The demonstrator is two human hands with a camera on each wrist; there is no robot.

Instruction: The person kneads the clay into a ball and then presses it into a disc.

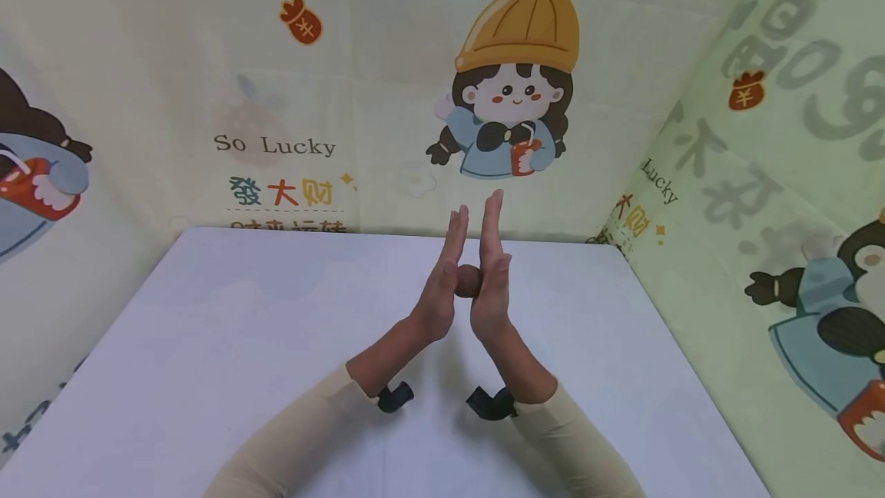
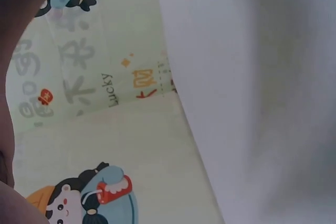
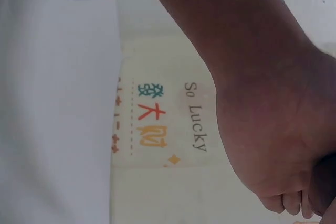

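Note:
A small round brown ball (image 1: pixel 469 281) sits between the two palms, raised above the white table. My left hand (image 1: pixel 442 283) stands upright on its left side, fingers straight, its palm pressed to the ball. From the right, my right hand (image 1: pixel 492 283) faces it the same way, fingers pointing up and away from the table. In the right wrist view, the left hand (image 3: pixel 273 124) crosses the frame, and the dark ball (image 3: pixel 324 184) shows partly at the right edge. Only a strip of skin appears along the left edge of the left wrist view.
Below the hands lies a white table (image 1: pixel 276 329). Cream cloth with printed cartoon figures and lettering forms the back wall (image 1: pixel 394 83) and both sides. Black wrist cameras (image 1: pixel 491 403) sit at the cuffs of the light sleeves (image 1: pixel 297 429).

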